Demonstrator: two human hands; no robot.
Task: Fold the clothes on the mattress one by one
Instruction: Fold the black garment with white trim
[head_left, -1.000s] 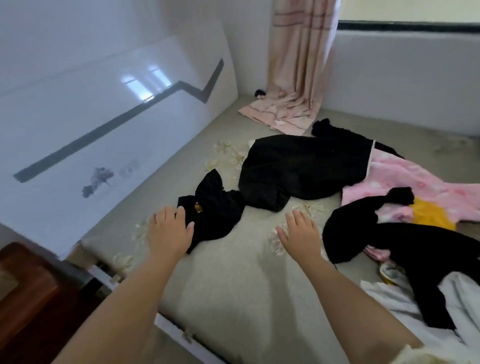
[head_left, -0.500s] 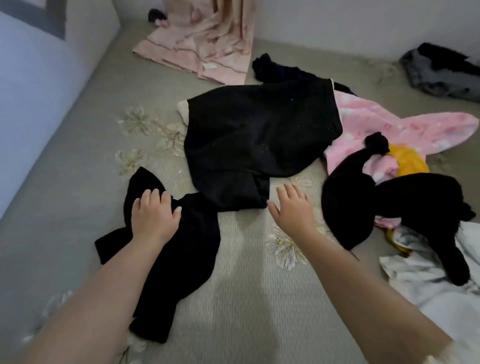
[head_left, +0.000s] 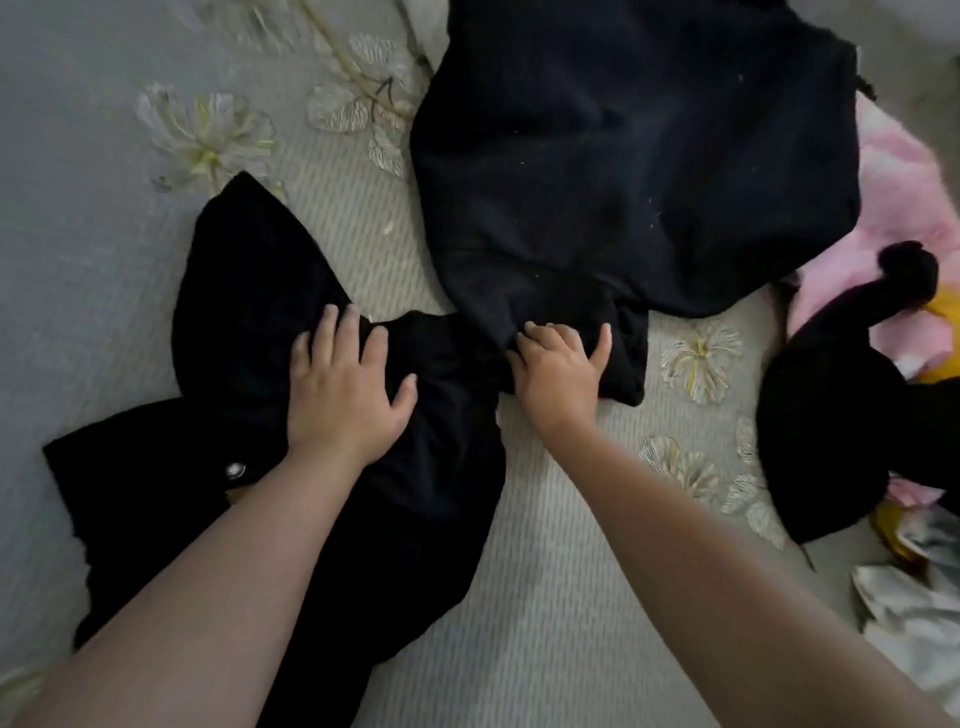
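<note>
Mattress (head_left: 545, 597), flower-patterned, under scattered clothes (head_left: 639, 156)

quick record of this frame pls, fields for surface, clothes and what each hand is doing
surface: grey flowered mattress
near garment: black garment lying crumpled at left
far garment: large black garment
left hand: rests flat on the near garment, fingers spread
right hand: fingers curled on the far garment's lower edge
other clothes: pink cloth, another black piece at right
folded yet: nothing
</note>
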